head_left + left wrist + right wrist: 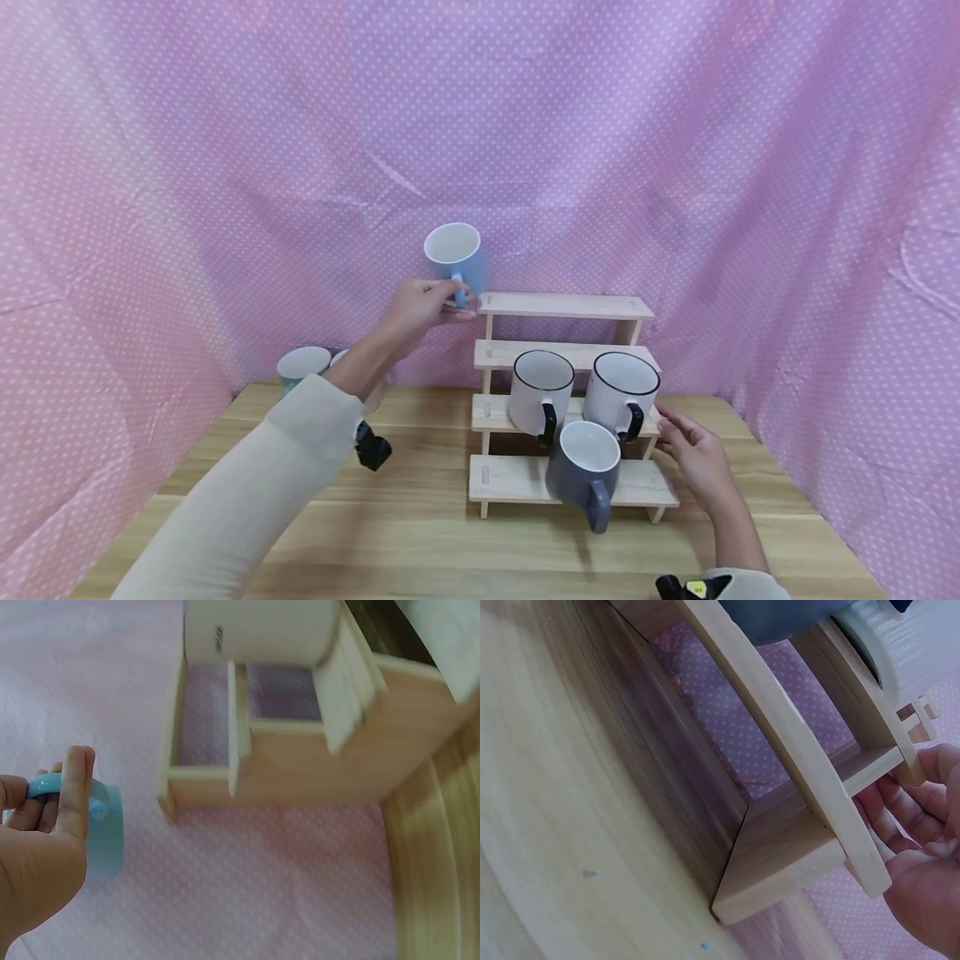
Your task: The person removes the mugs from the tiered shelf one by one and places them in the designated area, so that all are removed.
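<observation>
Up at the left end of the top board, my left hand (429,310) holds a light blue mug (474,268) by its handle. In the left wrist view the fingers curl through that blue handle (46,784). A four-step wooden display rack (510,482) stands on the table. On its second step from the bottom are two white mugs with black rims and handles, a left one (531,404) and a right one (611,407). A dark grey mug (567,475) sits on the lowest step. My right hand (697,458) grips the rack's right side near the second step.
At the back left of the wooden table (420,517), a pale green mug (294,371) stands beside another one, mostly hidden behind my left arm. A pink dotted cloth (225,208) hangs behind and along both sides.
</observation>
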`<act>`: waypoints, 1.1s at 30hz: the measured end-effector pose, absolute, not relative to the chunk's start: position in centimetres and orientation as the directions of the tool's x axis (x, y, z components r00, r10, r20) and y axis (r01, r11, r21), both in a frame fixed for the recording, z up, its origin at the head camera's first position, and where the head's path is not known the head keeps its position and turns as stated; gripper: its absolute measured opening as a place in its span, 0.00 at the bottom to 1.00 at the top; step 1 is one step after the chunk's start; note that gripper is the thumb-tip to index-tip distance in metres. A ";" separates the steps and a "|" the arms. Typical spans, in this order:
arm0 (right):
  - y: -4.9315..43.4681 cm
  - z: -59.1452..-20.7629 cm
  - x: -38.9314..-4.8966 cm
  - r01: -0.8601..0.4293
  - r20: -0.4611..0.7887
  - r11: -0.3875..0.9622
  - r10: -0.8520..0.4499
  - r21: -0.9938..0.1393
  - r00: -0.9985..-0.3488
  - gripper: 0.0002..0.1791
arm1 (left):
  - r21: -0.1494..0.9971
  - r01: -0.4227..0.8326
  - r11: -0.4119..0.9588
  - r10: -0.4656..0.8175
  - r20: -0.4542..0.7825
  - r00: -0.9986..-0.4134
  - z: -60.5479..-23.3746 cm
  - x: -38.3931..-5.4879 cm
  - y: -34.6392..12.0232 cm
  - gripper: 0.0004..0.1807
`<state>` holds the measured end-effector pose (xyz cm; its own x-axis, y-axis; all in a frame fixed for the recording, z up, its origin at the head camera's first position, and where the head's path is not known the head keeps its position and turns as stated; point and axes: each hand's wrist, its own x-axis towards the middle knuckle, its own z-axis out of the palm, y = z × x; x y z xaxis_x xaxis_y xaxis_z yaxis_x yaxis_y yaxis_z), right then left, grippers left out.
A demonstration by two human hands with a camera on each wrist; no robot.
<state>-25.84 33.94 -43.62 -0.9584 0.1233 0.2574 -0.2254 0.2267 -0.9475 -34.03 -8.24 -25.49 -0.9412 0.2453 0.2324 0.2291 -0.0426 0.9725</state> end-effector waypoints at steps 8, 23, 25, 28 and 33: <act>34.0 -43.7 -25.9 -0.226 0.259 0.234 0.119 -0.946 -0.959 0.31 | 0.978 0.207 0.005 0.191 0.202 -0.960 -27.4 -33.7 -12.0 0.21; 33.9 -43.6 -25.6 -0.224 0.258 0.240 0.121 -0.945 -0.958 0.31 | 0.978 0.149 0.149 0.158 0.125 -0.979 -31.9 -33.3 -14.9 0.22; 33.8 -43.6 -25.6 -0.224 0.256 0.231 0.121 -0.947 -0.959 0.31 | 0.984 0.137 0.115 0.156 0.118 -0.981 -32.7 -33.3 -15.0 0.21; 33.8 -43.6 -25.6 -0.220 0.252 0.227 0.121 -0.949 -0.960 0.31 | 0.988 0.140 0.066 0.153 0.129 -0.980 -33.9 -33.4 -15.1 0.21; 33.8 -43.6 -25.7 -0.223 0.257 0.230 0.126 -0.947 -0.958 0.31 | 0.994 0.107 0.010 0.136 0.105 -0.985 -35.9 -33.5 -15.4 0.21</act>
